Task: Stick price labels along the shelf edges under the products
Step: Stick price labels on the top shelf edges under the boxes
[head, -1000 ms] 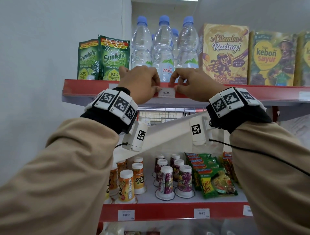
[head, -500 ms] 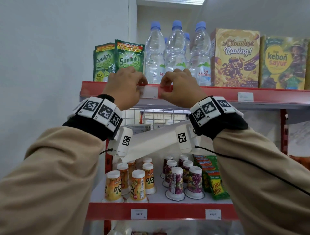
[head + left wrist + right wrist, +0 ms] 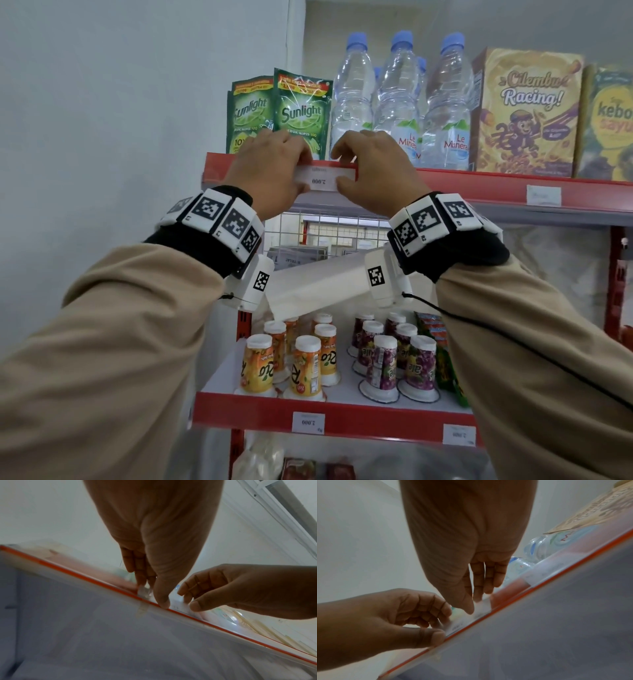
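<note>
**Label held against top shelf edge**

One white price label, printed "2.000" upside down, held flat against the red top shelf edge, directly below the Sunlight pouches and the leftmost water bottle. Pinched at both ends: left hand on the left end, thumb under the lower border and fingers curled over the upper border; right hand on the right end, thumb tip on the lower corner, fingers bent over the top. Seen from the left wrist view, thumb tip pressed right at the orange rim of the edge. Seen from the right wrist view, thumb on the white paper, fingers loosely bent beside it.

Counted on the same edge: one more label, to the right of the held label, under the Cilembu Racing box. On the lower shelf edge: two labels, one below the orange cups, one below the purple cups.

Above the held label: two Sunlight pouches, three water bottles in the front row with more behind, exact number not clear. Two boxes to the right of the bottles.
</note>
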